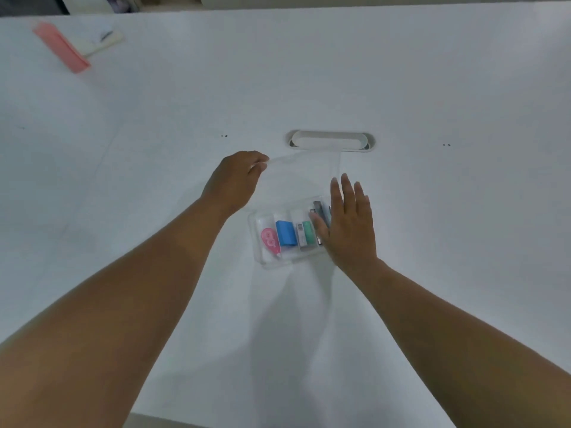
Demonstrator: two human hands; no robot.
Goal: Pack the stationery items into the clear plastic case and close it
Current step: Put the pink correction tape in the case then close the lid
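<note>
I am seeing the case [289, 233] sitting open on the table [432, 242] | left hand [236, 180] is pinching its raised lid [306, 168] | right hand [349, 223] is lying flat, fingers spread, on the case's right end.

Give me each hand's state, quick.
Left hand: closed, pinching the clear lid.
Right hand: open, flat on the case.

white table [432, 88] | oval cable slot [332, 140] | pink box [60, 46], far left | paper [102, 41] beside it

One clear case [262, 257], one clear lid [302, 168], four visible stationery items, two hands
</note>
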